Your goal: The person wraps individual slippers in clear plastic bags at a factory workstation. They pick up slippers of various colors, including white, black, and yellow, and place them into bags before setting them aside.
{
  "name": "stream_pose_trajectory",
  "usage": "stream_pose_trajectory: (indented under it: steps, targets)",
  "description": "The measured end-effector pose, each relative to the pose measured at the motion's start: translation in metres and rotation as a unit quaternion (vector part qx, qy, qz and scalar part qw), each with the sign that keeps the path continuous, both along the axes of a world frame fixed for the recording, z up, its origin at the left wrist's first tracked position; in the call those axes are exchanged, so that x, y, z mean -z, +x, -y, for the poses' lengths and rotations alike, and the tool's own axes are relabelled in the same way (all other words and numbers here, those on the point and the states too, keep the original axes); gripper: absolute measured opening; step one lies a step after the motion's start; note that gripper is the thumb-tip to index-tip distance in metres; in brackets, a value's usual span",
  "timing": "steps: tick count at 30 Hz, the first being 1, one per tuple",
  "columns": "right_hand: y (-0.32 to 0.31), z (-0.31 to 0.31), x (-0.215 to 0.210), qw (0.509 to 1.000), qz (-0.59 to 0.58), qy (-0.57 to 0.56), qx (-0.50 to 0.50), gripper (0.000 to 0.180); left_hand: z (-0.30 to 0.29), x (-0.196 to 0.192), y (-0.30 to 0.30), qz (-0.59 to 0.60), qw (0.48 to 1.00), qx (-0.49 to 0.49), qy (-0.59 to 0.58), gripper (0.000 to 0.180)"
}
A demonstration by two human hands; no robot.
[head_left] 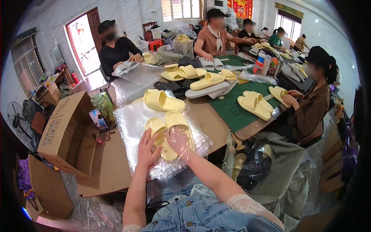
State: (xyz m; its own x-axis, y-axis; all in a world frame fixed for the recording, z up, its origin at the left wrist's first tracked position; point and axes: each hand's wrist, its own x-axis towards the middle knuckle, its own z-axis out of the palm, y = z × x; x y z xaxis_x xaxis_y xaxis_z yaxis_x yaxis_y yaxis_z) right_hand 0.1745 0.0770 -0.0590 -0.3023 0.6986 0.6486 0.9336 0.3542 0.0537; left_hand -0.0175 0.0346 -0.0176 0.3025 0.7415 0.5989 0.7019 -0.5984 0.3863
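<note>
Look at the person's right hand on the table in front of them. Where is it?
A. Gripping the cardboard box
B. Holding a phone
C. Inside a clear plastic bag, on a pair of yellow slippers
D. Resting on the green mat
C: the right hand shows through the clear plastic bag, pressing on the yellow slippers.

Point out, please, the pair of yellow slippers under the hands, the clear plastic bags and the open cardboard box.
pair of yellow slippers [159, 127], head view, left slipper's strap.
clear plastic bags [129, 121], head view, bare left part.
open cardboard box [62, 123], head view, outer top flap.
</note>
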Motion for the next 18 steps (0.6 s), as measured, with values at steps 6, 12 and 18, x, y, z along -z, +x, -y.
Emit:
stream_pose_trajectory:
  steps: [6,12,18]
  targets:
    - [-0.009,0.006,-0.008,0.973,-0.222,-0.069,0.013,0.026,0.000,0.004,-0.003,0.039,0.999,0.011,-0.008,0.053]
    - [-0.004,0.006,-0.010,0.969,-0.243,-0.050,-0.003,0.033,-0.003,0.006,-0.003,0.045,0.999,0.009,-0.013,0.051]
    - [-0.005,0.007,-0.010,0.969,-0.240,-0.062,0.009,0.033,-0.002,0.005,-0.003,0.051,0.999,0.008,-0.014,0.051]
